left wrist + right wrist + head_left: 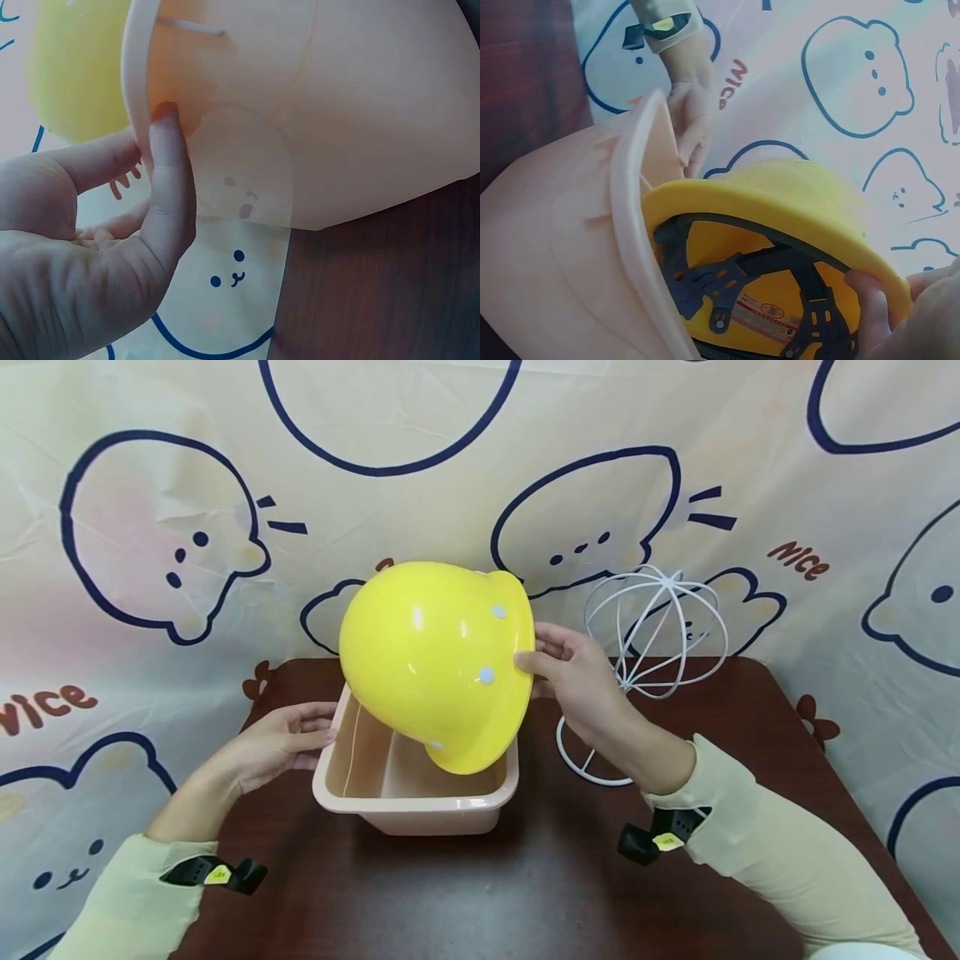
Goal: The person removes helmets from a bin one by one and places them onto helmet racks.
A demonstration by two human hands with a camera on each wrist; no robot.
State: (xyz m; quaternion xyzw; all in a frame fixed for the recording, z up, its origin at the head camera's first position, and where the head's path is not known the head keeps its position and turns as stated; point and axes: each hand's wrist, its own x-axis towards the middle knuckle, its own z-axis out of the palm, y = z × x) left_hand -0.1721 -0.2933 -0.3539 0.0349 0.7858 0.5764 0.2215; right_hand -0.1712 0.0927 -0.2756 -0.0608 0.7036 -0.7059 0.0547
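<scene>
- I see the glossy yellow plastic hard hat (420,652) tipped on its side above the basin's mouth, smooth crown to the left, flared brim to the right; I cannot tell whether it touches the basin.
- Pale round studs (487,676) dot the shell near the brim.
- From the right wrist I look into its hollow: a dark, slotted strap harness (772,260) and a white label with red print (761,319).
- My right hand (576,681) grips the brim, thumb on one face and fingers behind.
- My left hand (281,745) pinches the rim of the peach-beige, rectangular plastic basin (431,820), its fingers (171,180) lying against the wall.
- The basin has rounded corners, a smooth turned-out lip and thin walls; I see it standing on the dark reddish-brown, wood-grained surface (480,893).
- Right of it I make out a white wire stand (671,583), a globe-shaped cage above a ring base, partly hidden by my right arm.
- Pale green fabric sleeves (787,852) end at the wrists, with small black cameras (247,877) strapped there.
- Behind everything I see a creased cream backdrop (435,518) printed with navy cartoon outlines.
</scene>
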